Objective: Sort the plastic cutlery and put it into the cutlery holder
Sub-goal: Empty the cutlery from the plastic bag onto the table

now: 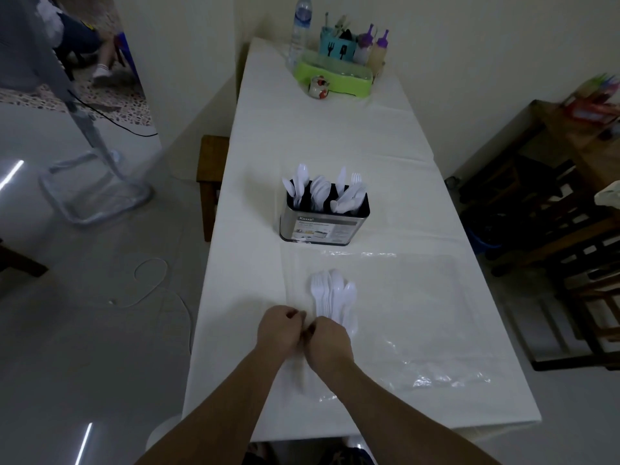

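Observation:
A metal cutlery holder with a black top stands mid-table, with white plastic spoons, knives and forks upright in its compartments. Nearer me, a bunch of white plastic cutlery fans out with spoon bowls and fork tines pointing away. My right hand is closed around the handles of that bunch. My left hand is curled next to it, fingertips touching the right hand; what it pinches is hidden. A clear plastic bag lies flat under and to the right of the cutlery.
A white cloth covers the long table. At the far end stand a green tray, a water bottle, sauce bottles and a small pot. Dark wooden chairs stand right; a wooden stool and a fan stand left.

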A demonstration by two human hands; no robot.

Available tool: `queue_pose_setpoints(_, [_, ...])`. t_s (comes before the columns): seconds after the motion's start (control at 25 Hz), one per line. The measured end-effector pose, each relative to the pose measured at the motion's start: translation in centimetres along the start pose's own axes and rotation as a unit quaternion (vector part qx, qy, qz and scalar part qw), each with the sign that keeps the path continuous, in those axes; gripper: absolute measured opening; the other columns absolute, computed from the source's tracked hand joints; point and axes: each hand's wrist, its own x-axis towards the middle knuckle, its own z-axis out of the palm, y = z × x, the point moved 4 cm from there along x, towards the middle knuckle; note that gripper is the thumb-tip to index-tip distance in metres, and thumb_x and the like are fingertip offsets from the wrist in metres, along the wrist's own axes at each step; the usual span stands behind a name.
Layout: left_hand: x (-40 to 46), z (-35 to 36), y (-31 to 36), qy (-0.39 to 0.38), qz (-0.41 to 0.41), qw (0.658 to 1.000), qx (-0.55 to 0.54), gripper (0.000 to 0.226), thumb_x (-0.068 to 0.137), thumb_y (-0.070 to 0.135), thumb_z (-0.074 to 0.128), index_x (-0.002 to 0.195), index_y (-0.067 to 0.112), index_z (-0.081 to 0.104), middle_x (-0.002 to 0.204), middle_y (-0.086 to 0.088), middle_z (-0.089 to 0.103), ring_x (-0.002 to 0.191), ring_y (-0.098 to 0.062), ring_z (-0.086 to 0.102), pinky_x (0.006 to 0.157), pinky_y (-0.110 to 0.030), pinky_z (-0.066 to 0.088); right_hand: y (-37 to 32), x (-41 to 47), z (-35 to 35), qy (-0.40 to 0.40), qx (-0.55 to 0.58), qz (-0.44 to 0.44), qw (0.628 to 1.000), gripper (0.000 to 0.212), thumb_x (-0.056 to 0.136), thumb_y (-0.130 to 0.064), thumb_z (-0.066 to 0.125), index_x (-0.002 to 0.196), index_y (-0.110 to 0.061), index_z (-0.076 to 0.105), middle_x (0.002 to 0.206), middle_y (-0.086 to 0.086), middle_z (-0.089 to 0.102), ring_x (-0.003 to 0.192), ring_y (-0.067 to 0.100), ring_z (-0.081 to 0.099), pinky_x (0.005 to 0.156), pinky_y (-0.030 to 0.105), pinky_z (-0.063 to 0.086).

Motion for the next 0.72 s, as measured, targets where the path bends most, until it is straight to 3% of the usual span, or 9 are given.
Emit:
queue_pose_setpoints(0.08, [0.1,0.4,0.2,-0.012,-0.012,1.000,-0.019,0.034,0.092,0.022,0.061,0.070,-0.002,0.070,0.073,-0.020,0.071,0.061,-0.025,0.064,0.060,-0.030,0.051,0.5,-0.2,-0.1,0.007,0.016,0.007,1.000,0.015,0.094,-0.023,0.052,0.085,-0.018,0.063,0.086,0.001,0.068,0.075,0.017,0.059,0.063,0.025,0.046])
queue_pose_setpoints(0.2, [0.1,0.4,0.1,-0.021,-0.024,0.997,-0.066,0.028,0.092,0.021,0.063,0.078,-0.001,0.074,0.076,-0.017,0.073,0.057,-0.020,0.064,0.053,-0.022,0.052,1.2,-0.5,-0.6,0.015,0.068,-0.002,0.998,0.019,0.093,-0.029,0.054,0.077,-0.020,0.059,0.073,-0.005,0.060,0.071,0.015,0.057,0.054,0.020,0.038])
queue_pose_setpoints(0.32, [0.1,0.3,-0.5,-0.031,-0.053,0.990,-0.123,0.026,0.088,0.026,0.071,0.073,0.005,0.074,0.067,-0.011,0.073,0.059,-0.022,0.068,0.061,-0.030,0.058,1.5,-0.9,-1.6,0.016,0.113,-0.008,0.993,0.024,0.093,-0.038,0.055,0.082,-0.018,0.061,0.078,-0.006,0.061,0.073,0.013,0.056,0.057,0.021,0.038])
queue_pose_setpoints(0.44, [0.4,0.4,-1.2,-0.035,-0.077,0.984,-0.159,0.024,0.083,0.026,0.078,0.075,0.003,0.074,0.069,-0.015,0.074,0.061,-0.027,0.069,0.067,-0.040,0.062,1.8,-0.9,-1.8,0.021,0.119,0.001,0.993,0.020,0.092,-0.034,0.055,0.085,-0.017,0.063,0.078,-0.006,0.061,0.076,0.015,0.058,0.065,0.025,0.045])
queue_pose_setpoints(0.6, [0.5,0.2,-1.8,-0.078,-0.088,0.969,-0.219,0.023,0.090,0.017,0.069,0.081,-0.004,0.074,0.079,-0.021,0.075,0.074,-0.034,0.073,0.071,-0.040,0.061,2.7,-0.7,-1.8,0.032,0.178,0.041,0.983,0.019,0.091,-0.033,0.054,0.076,-0.022,0.055,0.079,0.002,0.067,0.079,0.025,0.067,0.073,0.045,0.059])
queue_pose_setpoints(0.72, [0.8,0.4,-1.4,-0.069,-0.080,0.979,-0.175,0.025,0.093,0.015,0.065,0.076,-0.001,0.074,0.072,-0.016,0.075,0.072,-0.034,0.073,0.069,-0.041,0.062,2.6,-1.3,-2.8,0.058,0.154,0.023,0.986,0.017,0.093,-0.030,0.056,0.080,-0.020,0.053,0.080,0.000,0.065,0.079,0.022,0.064,0.070,0.033,0.053])
